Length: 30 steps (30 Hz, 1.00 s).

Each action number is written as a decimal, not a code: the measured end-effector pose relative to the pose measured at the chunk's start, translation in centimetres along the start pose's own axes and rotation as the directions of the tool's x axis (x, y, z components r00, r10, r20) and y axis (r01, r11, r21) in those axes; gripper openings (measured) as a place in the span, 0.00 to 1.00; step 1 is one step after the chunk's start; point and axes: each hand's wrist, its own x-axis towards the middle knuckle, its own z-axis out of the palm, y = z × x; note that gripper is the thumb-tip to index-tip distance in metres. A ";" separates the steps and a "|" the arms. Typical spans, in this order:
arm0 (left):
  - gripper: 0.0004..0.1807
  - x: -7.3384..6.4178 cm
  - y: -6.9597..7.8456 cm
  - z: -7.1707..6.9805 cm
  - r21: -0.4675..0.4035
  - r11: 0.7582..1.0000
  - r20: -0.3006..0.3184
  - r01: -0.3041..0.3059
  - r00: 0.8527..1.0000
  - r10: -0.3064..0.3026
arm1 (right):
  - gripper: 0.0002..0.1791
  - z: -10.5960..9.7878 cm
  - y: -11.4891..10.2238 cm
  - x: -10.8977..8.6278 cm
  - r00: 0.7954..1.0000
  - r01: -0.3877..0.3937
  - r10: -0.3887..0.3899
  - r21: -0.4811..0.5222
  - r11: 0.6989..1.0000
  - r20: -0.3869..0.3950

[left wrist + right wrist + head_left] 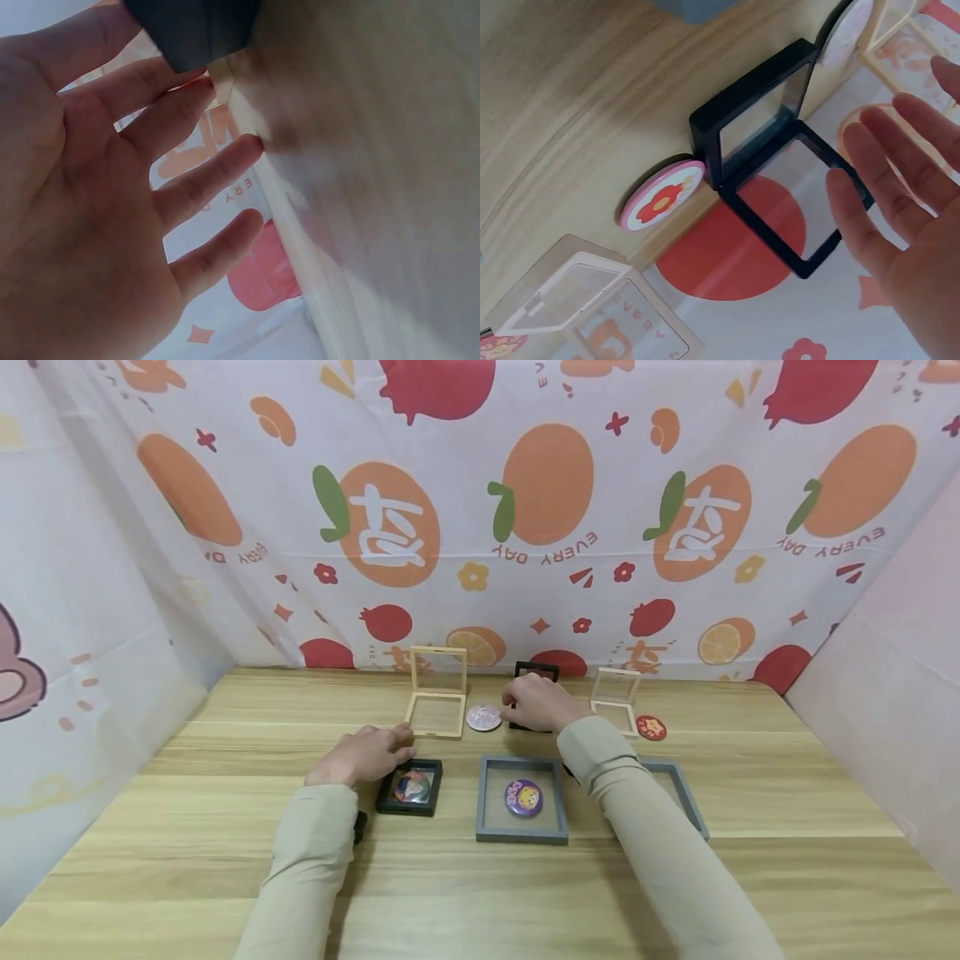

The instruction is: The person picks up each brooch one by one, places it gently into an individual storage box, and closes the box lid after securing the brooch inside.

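Observation:
My left hand (367, 753) is at the left edge of a black display frame (409, 811) that holds a round colourful badge (412, 786). In the left wrist view its fingers are spread, and the dark frame (202, 34) overlaps the upper ones. My right hand (542, 702) hovers over an unfolded black display frame (754, 94) at the back. Its fingers (881, 157) are slightly bent, with nothing between them. Beside that frame lie a glittery pastel badge (483, 717) and a pink-rimmed badge with a red flower (662, 196).
An unfolded cream frame (436, 734) stands back left, an unfolded pale frame (615, 718) with a red badge (651, 727) back right. A grey frame (521, 837) surrounds a purple bear badge (523, 797). Another grey frame (686, 793) is partly behind my right sleeve.

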 end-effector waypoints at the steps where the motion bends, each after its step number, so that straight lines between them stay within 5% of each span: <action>1: 0.26 0.0 0.0 0.0 0.001 1.000 0.008 0.002 1.000 -0.002 | 0.12 0.0 0.0 0.1 1.000 -0.001 0.001 -0.004 1.000 0.005; 30: 0.26 0.0 0.2 0.0 0.002 1.000 0.031 0.016 0.999 -0.016 | 0.22 1.1 -1.3 1.5 0.995 0.042 -0.040 -0.024 0.999 0.094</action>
